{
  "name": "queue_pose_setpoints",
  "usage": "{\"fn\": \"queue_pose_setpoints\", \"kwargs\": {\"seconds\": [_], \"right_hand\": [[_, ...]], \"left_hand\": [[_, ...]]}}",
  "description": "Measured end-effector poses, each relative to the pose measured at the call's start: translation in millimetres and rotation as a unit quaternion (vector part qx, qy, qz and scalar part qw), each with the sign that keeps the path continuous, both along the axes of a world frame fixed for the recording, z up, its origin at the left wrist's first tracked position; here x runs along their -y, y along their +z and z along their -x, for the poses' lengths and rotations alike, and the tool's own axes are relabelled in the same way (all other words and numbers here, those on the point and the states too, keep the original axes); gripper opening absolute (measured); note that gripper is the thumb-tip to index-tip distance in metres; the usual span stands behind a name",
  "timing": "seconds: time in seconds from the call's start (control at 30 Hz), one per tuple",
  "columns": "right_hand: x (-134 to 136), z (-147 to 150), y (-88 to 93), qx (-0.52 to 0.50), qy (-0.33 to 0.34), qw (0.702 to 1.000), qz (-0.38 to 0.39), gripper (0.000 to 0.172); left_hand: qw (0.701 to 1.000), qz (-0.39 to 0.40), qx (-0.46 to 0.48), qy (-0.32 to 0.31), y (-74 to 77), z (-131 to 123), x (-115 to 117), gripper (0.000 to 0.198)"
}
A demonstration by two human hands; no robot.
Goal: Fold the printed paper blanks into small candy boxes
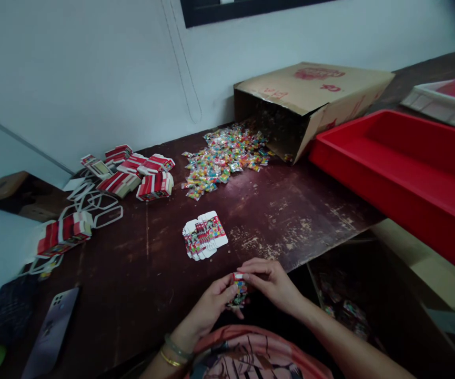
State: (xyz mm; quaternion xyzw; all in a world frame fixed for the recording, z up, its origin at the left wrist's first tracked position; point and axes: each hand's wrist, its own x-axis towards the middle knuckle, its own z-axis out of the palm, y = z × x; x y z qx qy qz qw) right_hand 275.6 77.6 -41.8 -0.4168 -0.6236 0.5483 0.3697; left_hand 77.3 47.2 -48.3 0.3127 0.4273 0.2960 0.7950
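Note:
Close to my body, at the table's front edge, my left hand (217,297) is closed around a small colourful printed candy box (240,292). The thumb lies along its front. At the box's top end, the fingers of my right hand (269,279) pinch a red and white flap. The box's inside cannot be seen. Just beyond my hands lies a fanned stack of flat, unfolded cartons (205,236) with white tabs and the same bright print. Farther back, a heap of small wrapped candies (227,158) spreads from the mouth of a cardboard box (310,89) lying on its side.
Bundles of red and white flat cartons (154,187) and loose white bands (109,215) lie at the left. A phone (53,329) rests at the near left. A red tray (401,173) juts over the table's right edge, above an open carton (428,268).

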Motion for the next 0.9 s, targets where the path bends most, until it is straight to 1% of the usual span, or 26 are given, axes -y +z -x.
{"fn": "queue_pose_setpoints", "kwargs": {"seconds": [0.07, 0.13, 0.2, 0.23, 0.27, 0.3, 0.33, 0.37, 0.4, 0.43, 0.47, 0.5, 0.53, 0.57, 0.6, 0.67, 0.7, 0.73, 0.77, 0.83, 0.9], "right_hand": [[6, 6, -3.0, 0.033, -0.002, 0.998, -0.058, 0.024], [12, 10, -4.0, 0.061, -0.009, 0.993, -0.104, 0.027], [15, 3, -0.9, 0.063, -0.025, 0.992, -0.11, 0.025], [17, -7, 2.4, 0.061, -0.04, 0.992, -0.1, 0.024], [17, -22, 6.7, 0.064, -0.062, 0.992, -0.084, 0.025], [18, -43, 11.2, 0.076, -0.091, 0.991, -0.065, 0.026], [19, -68, 15.1, 0.1, -0.13, 0.985, -0.046, 0.029], [20, -96, 17.5, 0.139, -0.177, 0.974, -0.028, 0.032], [20, -124, 17.7, 0.183, -0.208, 0.961, -0.017, 0.036], [20, -149, 15.5, 0.23, -0.207, 0.951, -0.015, 0.039], [19, -169, 10.8, 0.278, -0.201, 0.939, -0.032, 0.041], [17, -181, 4.4, 0.329, -0.193, 0.923, -0.059, 0.042], [13, -183, -3.0, 0.37, -0.185, 0.905, -0.095, 0.042], [8, -176, -10.6, 0.392, -0.181, 0.893, -0.132, 0.041], [2, -160, -17.5, 0.391, -0.162, 0.893, -0.155, 0.038], [-16, -107, -28.1, 0.327, -0.112, 0.922, -0.175, 0.031], [-27, -77, -31.6, 0.299, -0.076, 0.932, -0.188, 0.03], [-40, -46, -34.2, 0.285, -0.038, 0.936, -0.204, 0.03], [-54, -19, -36.2, 0.292, 0.0, 0.93, -0.225, 0.035], [-83, 23, -39.5, 0.318, 0.062, 0.911, -0.255, 0.055], [-109, 45, -42.7, 0.336, 0.098, 0.896, -0.273, 0.064]], "left_hand": [[0.999, 0.043, 0.027, 0.017, -3.9, 0, 3, 0.044], [0.996, 0.07, 0.044, 0.036, -4.8, -6, 6, 0.044], [0.995, 0.076, 0.045, 0.037, -1.3, -17, 7, 0.044], [0.997, 0.063, 0.039, 0.021, 1.8, -22, 6, 0.044], [0.999, 0.032, 0.023, -0.003, 5.2, -25, 3, 0.044], [0.999, -0.017, -0.008, -0.027, 8.4, -26, -1, 0.043], [0.994, -0.082, -0.055, -0.04, 10.6, -24, -6, 0.041], [0.98, -0.157, -0.117, -0.036, 11.4, -18, -13, 0.038], [0.953, -0.233, -0.192, -0.011, 10.4, -9, -21, 0.035], [0.917, -0.296, -0.265, 0.035, 7.3, 3, -30, 0.033], [0.875, -0.342, -0.334, 0.076, 2.3, 17, -38, 0.031], [0.83, -0.376, -0.399, 0.103, -4.2, 31, -46, 0.031], [0.789, -0.398, -0.452, 0.124, -11.6, 44, -52, 0.03], [0.754, -0.412, -0.495, 0.128, -19.3, 55, -57, 0.031], [0.721, -0.426, -0.532, 0.126, -26.7, 63, -60, 0.033], [0.67, -0.439, -0.591, 0.094, -38.5, 70, -62, 0.038], [0.65, -0.44, -0.615, 0.071, -42.6, 69, -62, 0.042], [0.634, -0.437, -0.636, 0.046, -45.5, 66, -60, 0.046], [0.62, -0.434, -0.653, 0.022, -47.6, 62, -59, 0.05], [0.595, -0.431, -0.678, -0.009, -50.2, 55, -57, 0.052], [0.575, -0.437, -0.691, -0.022, -52.2, 51, -55, 0.05]]}}
